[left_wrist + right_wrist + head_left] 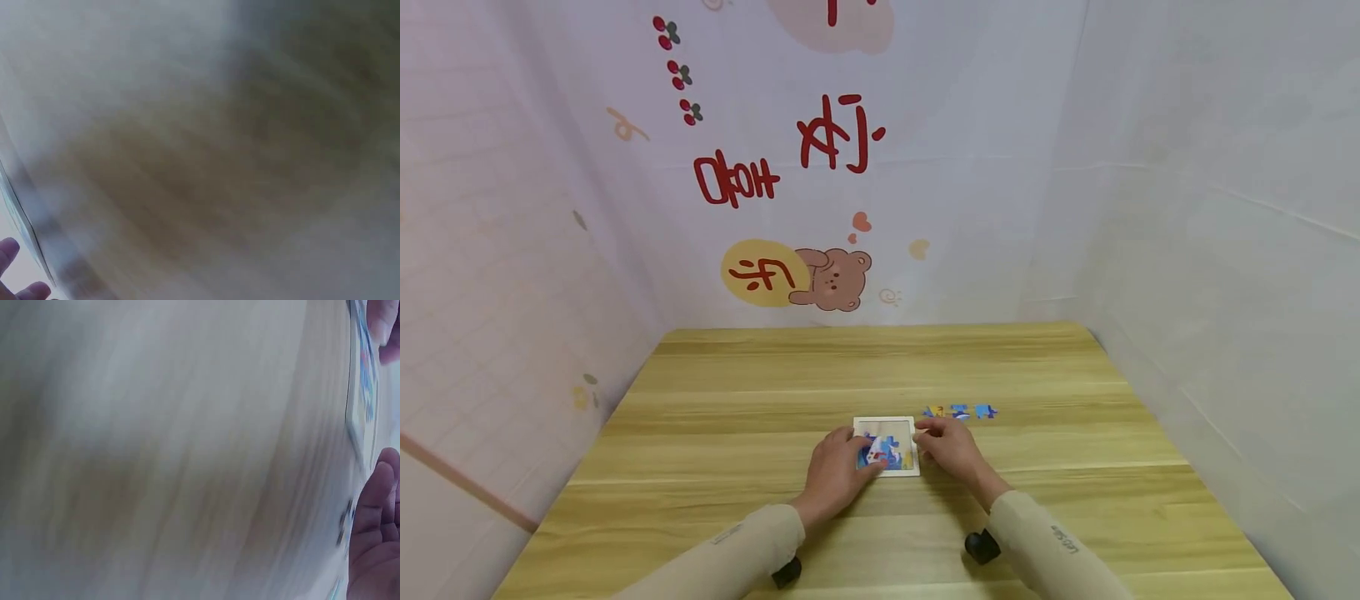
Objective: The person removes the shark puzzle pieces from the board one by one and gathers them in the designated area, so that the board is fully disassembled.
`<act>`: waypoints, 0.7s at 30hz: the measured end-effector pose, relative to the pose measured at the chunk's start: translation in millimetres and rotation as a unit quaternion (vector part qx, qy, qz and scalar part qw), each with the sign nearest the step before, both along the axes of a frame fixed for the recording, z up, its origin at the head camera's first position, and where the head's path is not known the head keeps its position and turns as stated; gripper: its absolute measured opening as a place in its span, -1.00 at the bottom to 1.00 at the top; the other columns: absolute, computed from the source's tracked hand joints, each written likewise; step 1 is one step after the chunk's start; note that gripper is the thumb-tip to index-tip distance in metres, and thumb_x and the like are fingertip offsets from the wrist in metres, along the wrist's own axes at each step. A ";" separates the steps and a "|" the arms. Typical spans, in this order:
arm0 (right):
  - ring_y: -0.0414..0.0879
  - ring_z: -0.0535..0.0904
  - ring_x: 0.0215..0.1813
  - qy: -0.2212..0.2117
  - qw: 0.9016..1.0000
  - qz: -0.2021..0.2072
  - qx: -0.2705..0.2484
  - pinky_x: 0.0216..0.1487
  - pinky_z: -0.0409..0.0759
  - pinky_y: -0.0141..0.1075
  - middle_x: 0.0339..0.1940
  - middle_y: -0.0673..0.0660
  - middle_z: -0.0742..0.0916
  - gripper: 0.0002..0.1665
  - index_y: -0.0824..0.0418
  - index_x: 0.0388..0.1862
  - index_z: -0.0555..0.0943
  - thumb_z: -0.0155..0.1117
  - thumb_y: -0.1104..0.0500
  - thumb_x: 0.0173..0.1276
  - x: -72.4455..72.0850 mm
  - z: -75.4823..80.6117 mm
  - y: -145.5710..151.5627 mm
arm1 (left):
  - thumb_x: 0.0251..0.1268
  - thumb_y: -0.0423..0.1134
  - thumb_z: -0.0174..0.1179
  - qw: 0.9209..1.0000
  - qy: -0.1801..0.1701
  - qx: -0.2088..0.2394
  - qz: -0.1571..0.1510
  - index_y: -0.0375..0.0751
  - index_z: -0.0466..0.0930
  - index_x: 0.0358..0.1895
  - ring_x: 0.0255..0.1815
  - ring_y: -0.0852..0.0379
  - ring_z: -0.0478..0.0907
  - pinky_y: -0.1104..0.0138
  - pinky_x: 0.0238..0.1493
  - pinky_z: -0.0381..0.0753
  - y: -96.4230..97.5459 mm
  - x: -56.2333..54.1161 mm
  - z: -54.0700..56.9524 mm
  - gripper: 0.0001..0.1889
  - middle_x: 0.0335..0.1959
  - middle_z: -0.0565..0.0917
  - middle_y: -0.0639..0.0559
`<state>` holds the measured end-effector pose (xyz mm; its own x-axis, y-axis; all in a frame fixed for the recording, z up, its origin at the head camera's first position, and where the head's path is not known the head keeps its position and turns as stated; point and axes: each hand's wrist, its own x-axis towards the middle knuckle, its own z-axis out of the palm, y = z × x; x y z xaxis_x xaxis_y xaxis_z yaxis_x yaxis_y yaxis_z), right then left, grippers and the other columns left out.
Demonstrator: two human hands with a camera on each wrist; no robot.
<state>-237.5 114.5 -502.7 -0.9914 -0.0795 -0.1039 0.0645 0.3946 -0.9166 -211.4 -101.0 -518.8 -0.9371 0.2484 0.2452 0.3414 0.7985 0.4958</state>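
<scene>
A square jigsaw tray (887, 474) with a pale border lies on the table in the head view. Joined blue, white and red puzzle pieces (883, 452) fill its nearer part, and the farther part shows bare backing. My left hand (837, 468) rests over the tray's left side, thumb and forefinger spread across the border onto the pieces. At the right border, my right hand (951, 450) has its loosely bent fingertips close to the edge, with no piece visible in them. The right wrist view shows the tray (356, 412) edge-on between both hands' fingers (378, 487).
Three loose puzzle pieces lie in a row beyond my right hand: a yellow one (934, 411), a blue and white one (960, 412) and a blue one (985, 411). The wooden table (737, 375) meets a printed cloth wall (970, 250) behind.
</scene>
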 end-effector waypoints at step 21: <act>-0.14 0.52 -0.46 -0.022 0.999 0.024 0.031 -0.39 0.50 -0.33 -0.42 0.05 0.66 -0.73 0.34 0.01 0.66 0.26 0.24 0.40 5.8 -11.8 -23.7 | 0.19 0.05 0.38 0.999 0.008 -0.028 0.013 -0.26 0.68 0.05 0.10 -0.21 0.52 -0.11 0.10 0.46 -4.5 -6.1 -7.1 -0.50 0.05 0.60 -0.25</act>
